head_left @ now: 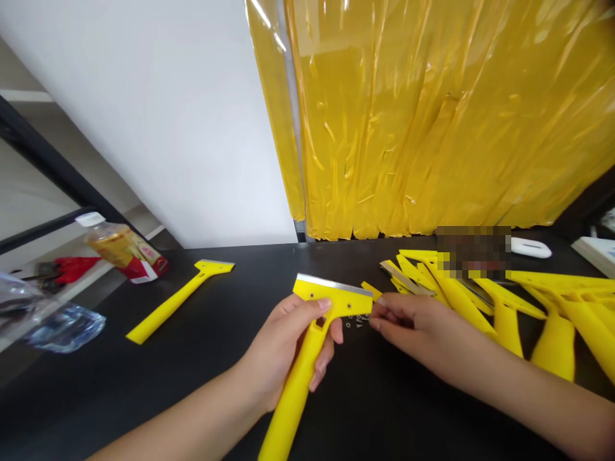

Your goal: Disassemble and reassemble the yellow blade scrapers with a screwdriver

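My left hand (293,339) is wrapped round a yellow scraper (288,400), its thumb pressed on the head. A metal blade (331,283) runs along the top edge of that head, which has small dark holes. Beside the head's right end, my right hand (408,320) has its fingers pinched together; whatever they hold, if anything, is hidden. Several small screws (355,321) lie on the table between the hands. Just past my right fingertips is a small yellow piece (371,290).
Loose yellow scraper parts and strips (413,275) are heaped at the right. Another yellow scraper (173,307) lies at the left on the black table (192,397). Beyond it are a drink bottle (127,250) and a clear plastic bottle (62,320). Yellow plastic sheeting (432,128) hangs behind.
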Available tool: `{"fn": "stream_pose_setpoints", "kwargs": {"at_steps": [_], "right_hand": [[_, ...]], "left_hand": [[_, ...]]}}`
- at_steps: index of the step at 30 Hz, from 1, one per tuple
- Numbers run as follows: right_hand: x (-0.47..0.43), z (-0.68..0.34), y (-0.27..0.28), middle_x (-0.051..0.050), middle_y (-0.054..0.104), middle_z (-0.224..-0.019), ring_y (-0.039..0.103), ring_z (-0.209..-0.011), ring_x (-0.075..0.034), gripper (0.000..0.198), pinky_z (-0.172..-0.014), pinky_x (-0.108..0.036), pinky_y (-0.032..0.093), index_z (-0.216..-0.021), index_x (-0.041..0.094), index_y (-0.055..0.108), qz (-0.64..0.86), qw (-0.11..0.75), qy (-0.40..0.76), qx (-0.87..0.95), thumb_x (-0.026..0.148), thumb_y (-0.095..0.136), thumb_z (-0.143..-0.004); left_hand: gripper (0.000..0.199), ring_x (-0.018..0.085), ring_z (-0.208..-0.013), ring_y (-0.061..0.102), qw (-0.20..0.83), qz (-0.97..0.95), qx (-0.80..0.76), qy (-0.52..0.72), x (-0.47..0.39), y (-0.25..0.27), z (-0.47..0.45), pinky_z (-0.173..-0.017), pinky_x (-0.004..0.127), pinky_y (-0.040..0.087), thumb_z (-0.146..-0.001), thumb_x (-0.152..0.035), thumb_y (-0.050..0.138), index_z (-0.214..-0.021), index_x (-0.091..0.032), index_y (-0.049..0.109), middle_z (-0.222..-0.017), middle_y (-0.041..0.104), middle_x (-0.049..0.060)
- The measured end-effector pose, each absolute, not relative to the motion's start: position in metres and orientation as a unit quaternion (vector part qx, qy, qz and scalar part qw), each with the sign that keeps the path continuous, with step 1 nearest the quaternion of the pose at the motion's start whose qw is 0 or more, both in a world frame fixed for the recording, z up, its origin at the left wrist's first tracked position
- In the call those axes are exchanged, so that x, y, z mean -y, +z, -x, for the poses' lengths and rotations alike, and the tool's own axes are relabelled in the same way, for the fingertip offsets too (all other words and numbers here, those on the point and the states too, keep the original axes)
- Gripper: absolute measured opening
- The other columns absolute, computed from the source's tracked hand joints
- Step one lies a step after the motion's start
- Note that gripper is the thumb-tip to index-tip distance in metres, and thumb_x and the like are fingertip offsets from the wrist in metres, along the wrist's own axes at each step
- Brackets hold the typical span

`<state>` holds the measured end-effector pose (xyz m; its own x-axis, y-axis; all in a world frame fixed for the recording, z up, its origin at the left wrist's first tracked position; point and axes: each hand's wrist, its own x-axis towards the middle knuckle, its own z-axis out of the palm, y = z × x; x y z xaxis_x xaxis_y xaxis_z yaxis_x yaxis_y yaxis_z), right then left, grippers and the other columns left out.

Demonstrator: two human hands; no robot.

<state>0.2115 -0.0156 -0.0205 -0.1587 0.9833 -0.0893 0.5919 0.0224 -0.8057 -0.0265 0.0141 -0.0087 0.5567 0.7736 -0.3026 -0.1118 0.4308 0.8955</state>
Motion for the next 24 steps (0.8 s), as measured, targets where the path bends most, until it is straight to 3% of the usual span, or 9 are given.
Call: {"fn": "stream_pose_setpoints", "kwargs": {"at_steps": [5, 10, 16, 20, 24], "right_hand": [[0.023, -0.205, -0.009, 0.01, 0.036, -0.061, 0.019, -0.046, -0.008, 0.028, -0.043, -0.024, 0.02, -0.098, 0.024, 0.06, 0.539, 0.332, 0.563, 0.532, 0.051, 0.057, -0.095], [0.03, -0.205, -0.012, 0.01, 0.044, -0.061, 0.017, -0.044, -0.003, 0.029, -0.043, -0.021, 0.013, -0.09, 0.022, 0.062, 0.405, 0.42, 0.737, 0.34, 0.044, 0.081, -0.091], [0.031, -0.207, -0.014, 0.007, 0.046, -0.06, 0.019, -0.042, -0.001, 0.046, -0.043, -0.022, 0.013, -0.071, 0.017, 0.06, 0.38, 0.42, 0.741, 0.36, 0.05, 0.071, -0.101], [0.032, -0.206, -0.013, 0.005, 0.054, -0.063, 0.022, -0.043, -0.001, 0.041, -0.043, -0.022, 0.015, -0.075, 0.017, 0.064, 0.359, 0.421, 0.746, 0.371, 0.048, 0.072, -0.1], [0.032, -0.207, -0.015, 0.007, 0.053, -0.061, 0.02, -0.044, -0.001, 0.025, -0.044, -0.019, 0.012, -0.093, 0.019, 0.072, 0.367, 0.412, 0.752, 0.36, 0.043, 0.08, -0.096]], "left_hand": [[0.048, 0.009, -0.031, 0.043, 0.79, -0.443, -0.328, 0.269, -0.001, -0.012, 0.021, -0.032, 0.016, 0.036, -0.101, -0.05, 0.059, -0.073, -0.013, 0.073, -0.044, 0.055, 0.002], [0.048, 0.008, -0.032, 0.043, 0.781, -0.446, -0.329, 0.287, -0.004, -0.013, 0.022, -0.034, 0.015, 0.037, -0.1, -0.051, 0.06, -0.075, -0.012, 0.074, -0.045, 0.055, 0.002], [0.045, 0.008, -0.032, 0.044, 0.779, -0.448, -0.332, 0.286, -0.01, -0.014, 0.025, -0.034, 0.015, 0.038, -0.101, -0.048, 0.06, -0.076, -0.012, 0.072, -0.047, 0.057, 0.002], [0.043, 0.008, -0.033, 0.046, 0.78, -0.451, -0.329, 0.285, -0.009, -0.014, 0.025, -0.034, 0.015, 0.04, -0.101, -0.047, 0.061, -0.078, -0.013, 0.071, -0.048, 0.058, 0.002], [0.037, 0.009, -0.034, 0.046, 0.783, -0.449, -0.317, 0.292, -0.008, -0.014, 0.024, -0.033, 0.015, 0.042, -0.1, -0.044, 0.065, -0.078, -0.014, 0.069, -0.049, 0.059, 0.001]]}}
